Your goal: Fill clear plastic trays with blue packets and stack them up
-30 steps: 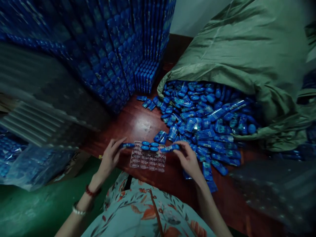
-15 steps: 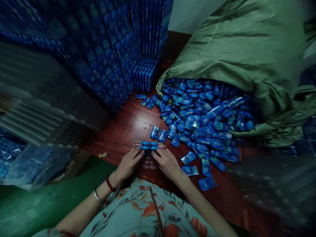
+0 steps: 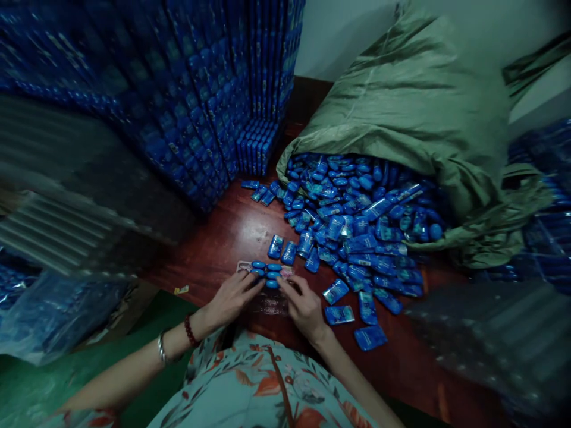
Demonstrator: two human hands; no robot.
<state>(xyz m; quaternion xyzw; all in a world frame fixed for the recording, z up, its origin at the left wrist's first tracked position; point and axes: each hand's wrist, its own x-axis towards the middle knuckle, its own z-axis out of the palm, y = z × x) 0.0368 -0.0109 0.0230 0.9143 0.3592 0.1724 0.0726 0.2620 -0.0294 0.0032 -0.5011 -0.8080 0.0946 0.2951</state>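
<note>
Several small glossy blue containers [image 3: 273, 267] stand in two short columns, rounded ends up, in a clear plastic tray [image 3: 270, 306] at the table's near edge. From the left, my left hand [image 3: 232, 298] closes its fingertips on a container in the left column. My right hand [image 3: 306, 307] has its thumb and fingers bent against the nearest container [image 3: 272, 284] of the right column. My fingers partly cover the tray and the containers' sides. Just beyond lie a loose blue container [image 3: 275, 245] and another [image 3: 289, 252] beside it.
A green woven sack [image 3: 401, 113] spills a heap of blue containers [image 3: 352, 220] onto the red-brown table [image 3: 223, 238]. Tall stacks of packed blue containers [image 3: 191, 89] rise at the left, with ribbed clear trays [image 3: 53, 232] nearer me. More clear plastic trays [image 3: 486, 333] lie at right.
The right column of containers now extends nearer to me than the left one. My right hand has turned and drawn slightly back. The whole view has shifted a little.
</note>
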